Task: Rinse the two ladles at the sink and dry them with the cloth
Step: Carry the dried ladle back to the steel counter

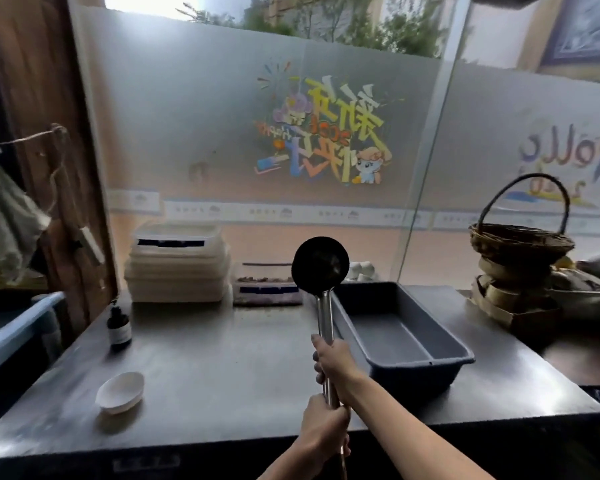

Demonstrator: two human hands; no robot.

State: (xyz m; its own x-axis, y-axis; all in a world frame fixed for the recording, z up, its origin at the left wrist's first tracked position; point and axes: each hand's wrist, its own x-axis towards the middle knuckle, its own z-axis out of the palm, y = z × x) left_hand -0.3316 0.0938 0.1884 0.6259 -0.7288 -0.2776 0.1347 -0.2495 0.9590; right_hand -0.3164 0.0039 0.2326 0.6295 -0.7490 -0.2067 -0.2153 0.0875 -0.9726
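I hold one ladle upright over the steel counter [222, 368], in the middle of the view. Its dark round bowl [321, 263] is at the top and its shiny steel handle [325, 313] runs straight down. My right hand [333, 365] is closed around the middle of the handle. My left hand [326, 427] grips the handle just below it, near the counter's front edge. I see no second ladle, no sink and no tap in this view.
A grey plastic tub [458, 358] stands right of the ladle. Stacked white lidded containers [177, 268] and a flat box [265, 289] line the back. A small dark bottle [119, 329] and a white dish [120, 393] sit left. Woven baskets [520, 244] stand far right. Pale fabric [4, 216] hangs far left.
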